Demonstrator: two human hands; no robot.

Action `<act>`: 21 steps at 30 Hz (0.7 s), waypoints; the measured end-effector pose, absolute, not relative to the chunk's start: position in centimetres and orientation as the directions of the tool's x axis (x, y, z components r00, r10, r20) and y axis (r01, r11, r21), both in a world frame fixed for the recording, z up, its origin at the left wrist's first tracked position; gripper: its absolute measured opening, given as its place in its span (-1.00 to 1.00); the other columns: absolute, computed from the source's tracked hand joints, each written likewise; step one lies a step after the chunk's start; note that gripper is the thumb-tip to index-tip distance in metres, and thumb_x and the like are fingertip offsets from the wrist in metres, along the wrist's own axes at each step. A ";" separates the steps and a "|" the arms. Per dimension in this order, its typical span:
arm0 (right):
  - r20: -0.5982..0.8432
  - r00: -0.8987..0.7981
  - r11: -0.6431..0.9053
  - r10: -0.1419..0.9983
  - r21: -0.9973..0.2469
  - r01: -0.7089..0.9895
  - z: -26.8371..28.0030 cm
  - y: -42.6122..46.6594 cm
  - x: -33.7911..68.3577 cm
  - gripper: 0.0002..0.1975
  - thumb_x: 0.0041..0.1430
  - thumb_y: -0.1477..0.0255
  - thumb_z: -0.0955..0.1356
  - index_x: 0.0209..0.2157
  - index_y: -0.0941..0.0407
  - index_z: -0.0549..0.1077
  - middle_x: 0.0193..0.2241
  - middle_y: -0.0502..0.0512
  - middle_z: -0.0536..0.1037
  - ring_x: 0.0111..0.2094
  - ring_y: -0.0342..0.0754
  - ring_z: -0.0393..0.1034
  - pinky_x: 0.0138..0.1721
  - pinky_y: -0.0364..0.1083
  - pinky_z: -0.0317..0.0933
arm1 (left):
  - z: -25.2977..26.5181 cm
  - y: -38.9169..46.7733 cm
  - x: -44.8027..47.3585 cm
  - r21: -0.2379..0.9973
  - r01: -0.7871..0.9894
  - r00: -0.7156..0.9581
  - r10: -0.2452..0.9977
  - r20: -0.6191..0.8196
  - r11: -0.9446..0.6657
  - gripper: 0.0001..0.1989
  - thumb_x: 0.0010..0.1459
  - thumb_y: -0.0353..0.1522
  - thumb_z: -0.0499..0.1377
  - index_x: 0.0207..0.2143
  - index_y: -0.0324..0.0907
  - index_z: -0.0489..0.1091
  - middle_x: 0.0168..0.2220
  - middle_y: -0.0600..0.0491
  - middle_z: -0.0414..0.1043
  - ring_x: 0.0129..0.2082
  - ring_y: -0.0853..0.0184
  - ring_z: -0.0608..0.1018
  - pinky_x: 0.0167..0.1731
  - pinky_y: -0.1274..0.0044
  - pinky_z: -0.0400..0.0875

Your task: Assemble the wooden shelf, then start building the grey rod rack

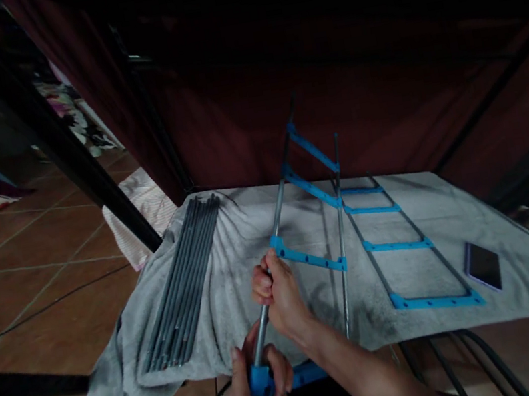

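Take the grey blanket [316, 324] as your landmark: the blue-barred frame [311, 260] you are working on stands tilted over its near middle, its lowest crossbar out past the near edge. Your right hand [280, 293] is clamped around the metal rail [280, 207], just below a crossbar; your left hand [260, 388] is closed around the blue end piece [262, 383] at the rail's foot. You seem to be seating rail into socket, which calls for firm, straight pressure. On the blanket, loose tubes [182, 283] lie at the left, a similar frame [399, 245] and a phone [483, 265] at the right. You'll find no readable brand, label or writing.
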State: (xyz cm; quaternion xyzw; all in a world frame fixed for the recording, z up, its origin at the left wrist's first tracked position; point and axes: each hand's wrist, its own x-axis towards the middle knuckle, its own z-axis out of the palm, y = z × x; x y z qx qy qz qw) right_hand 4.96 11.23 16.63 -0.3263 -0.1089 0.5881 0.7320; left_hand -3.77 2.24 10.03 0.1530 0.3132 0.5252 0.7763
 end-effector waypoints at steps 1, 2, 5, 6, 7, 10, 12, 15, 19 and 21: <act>-0.236 0.287 0.093 0.928 -0.599 -0.795 16.5 11.2 4.9 -0.42 -0.08 -0.06 0.52 -0.48 0.04 0.19 -0.71 -0.28 0.15 -0.71 -0.32 -0.15 -0.67 -0.24 -0.29 | 10.2 2.2 -3.9 0.561 -0.719 0.248 0.905 -0.345 0.410 -0.54 0.28 -0.02 0.12 -0.12 -0.21 0.54 -0.77 0.17 0.16 -0.74 0.42 0.14 -0.63 0.53 0.13; -0.245 0.287 0.091 0.926 -0.592 -0.800 16.4 11.2 4.7 -0.42 -0.09 -0.06 0.52 -0.48 0.04 0.18 -0.71 -0.28 0.15 -0.71 -0.32 -0.15 -0.67 -0.24 -0.29 | 10.4 2.2 -4.0 0.557 -0.718 0.243 0.900 -0.361 0.417 -0.56 0.28 -0.04 0.13 -0.15 -0.21 0.55 -0.77 0.17 0.15 -0.75 0.43 0.12 -0.65 0.53 0.11; -0.269 0.290 0.086 0.919 -0.580 -0.810 16.3 11.4 4.5 -0.41 -0.10 -0.07 0.52 -0.48 0.04 0.17 -0.71 -0.28 0.15 -0.71 -0.33 -0.16 -0.67 -0.23 -0.30 | 11.0 2.4 -4.1 0.555 -0.713 0.234 0.892 -0.387 0.429 -0.62 0.28 -0.08 0.13 -0.24 -0.20 0.54 -0.78 0.17 0.13 -0.76 0.43 0.10 -0.66 0.53 0.12; -0.275 0.291 0.085 0.916 -0.577 -0.813 16.4 11.5 4.4 -0.41 -0.09 -0.07 0.51 -0.47 0.03 0.17 -0.71 -0.28 0.15 -0.71 -0.32 -0.16 -0.67 -0.23 -0.31 | 11.2 2.5 -4.1 0.558 -0.708 0.235 0.890 -0.391 0.432 -0.63 0.29 -0.09 0.12 -0.27 -0.20 0.53 -0.78 0.16 0.12 -0.76 0.43 0.11 -0.66 0.53 0.12; -0.278 0.294 0.088 0.914 -0.573 -0.815 16.4 11.6 4.4 -0.41 -0.09 -0.07 0.51 -0.47 0.03 0.17 -0.71 -0.28 0.15 -0.71 -0.32 -0.16 -0.67 -0.23 -0.30 | 11.4 2.6 -4.1 0.562 -0.705 0.233 0.890 -0.393 0.433 -0.62 0.30 -0.09 0.10 -0.30 -0.20 0.52 -0.78 0.16 0.11 -0.75 0.43 0.10 -0.66 0.53 0.12; -0.269 0.315 0.108 0.910 -0.579 -0.808 16.7 11.9 4.4 -0.40 -0.09 -0.09 0.51 -0.47 0.03 0.15 -0.71 -0.28 0.14 -0.71 -0.32 -0.14 -0.67 -0.24 -0.29 | 12.1 2.8 -3.7 0.562 -0.701 0.232 0.886 -0.402 0.439 -0.61 0.33 -0.10 0.06 -0.35 -0.18 0.48 -0.78 0.16 0.10 -0.75 0.44 0.09 -0.66 0.54 0.09; -0.257 0.323 0.114 0.911 -0.595 -0.795 16.7 12.1 4.5 -0.41 -0.05 -0.08 0.50 -0.47 0.03 0.15 -0.71 -0.28 0.14 -0.71 -0.31 -0.12 -0.67 -0.24 -0.28 | 12.4 2.8 -3.3 0.555 -0.709 0.229 0.886 -0.402 0.435 -0.63 0.34 -0.12 0.04 -0.36 -0.17 0.46 -0.76 0.17 0.09 -0.74 0.44 0.08 -0.66 0.55 0.08; -0.261 0.307 0.093 0.915 -0.604 -0.791 16.2 12.9 4.6 -0.44 0.04 -0.05 0.47 -0.47 0.03 0.14 -0.71 -0.28 0.14 -0.71 -0.31 -0.12 -0.68 -0.24 -0.25 | 12.4 3.2 -2.8 0.568 -0.716 0.217 0.903 -0.371 0.406 -0.63 0.34 -0.11 0.05 -0.36 -0.18 0.44 -0.75 0.18 0.09 -0.74 0.46 0.07 -0.67 0.56 0.07; -0.327 0.319 0.069 0.890 -0.594 -0.801 14.1 15.3 4.9 -0.55 0.21 0.07 0.40 -0.48 0.04 0.16 -0.72 -0.26 0.16 -0.71 -0.30 -0.09 -0.67 -0.26 -0.16 | 11.2 5.2 -3.2 0.589 -0.711 0.247 0.921 -0.303 0.384 -0.69 0.31 -0.14 0.13 -0.30 -0.20 0.46 -0.74 0.22 0.08 -0.73 0.49 0.05 -0.66 0.59 0.07; -0.362 0.327 0.051 0.873 -0.599 -0.799 12.8 16.9 5.1 -0.65 0.30 0.18 0.34 -0.47 0.05 0.21 -0.72 -0.24 0.19 -0.70 -0.29 -0.05 -0.65 -0.27 -0.10 | 10.3 6.5 -3.6 0.574 -0.716 0.283 0.917 -0.282 0.398 -0.74 0.30 -0.20 0.16 -0.29 -0.23 0.47 -0.72 0.23 0.09 -0.73 0.51 0.06 -0.66 0.61 0.08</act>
